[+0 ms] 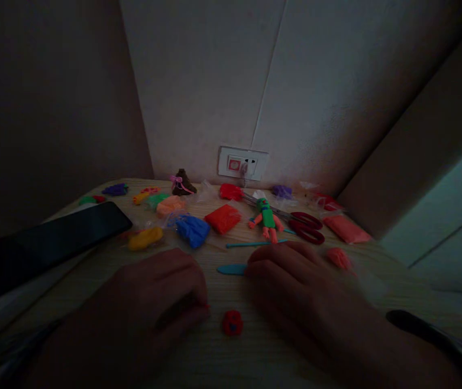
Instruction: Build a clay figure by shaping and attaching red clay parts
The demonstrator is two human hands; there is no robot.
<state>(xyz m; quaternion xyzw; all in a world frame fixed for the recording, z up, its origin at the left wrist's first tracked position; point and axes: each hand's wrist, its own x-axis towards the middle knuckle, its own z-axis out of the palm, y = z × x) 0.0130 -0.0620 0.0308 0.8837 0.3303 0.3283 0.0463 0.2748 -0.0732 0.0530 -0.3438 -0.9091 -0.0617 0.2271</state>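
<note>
My left hand [154, 308] is closed in a pinch near the front of the wooden table, with a tiny bit of red clay at its fingertips. My right hand [296, 292] is partly blurred, its fingers curved down over one end of a blue plastic clay knife [231, 269]. The knife's rounded blade sticks out to the left; whether the fingers grip it is hidden. Between my hands lies a small red clay piece [232, 323] with a dark blue spot. Beyond the right hand a clay figure [268, 219] with a green body and orange limbs lies on the table.
Bagged clay in blue [192, 229], red [223, 218] and yellow [145, 237] spreads across the back. Red-handled scissors [307, 227] and a thin blue stick [251, 244] lie near the figure. A phone [73, 229] is at left. Behind is a wall socket [243, 163].
</note>
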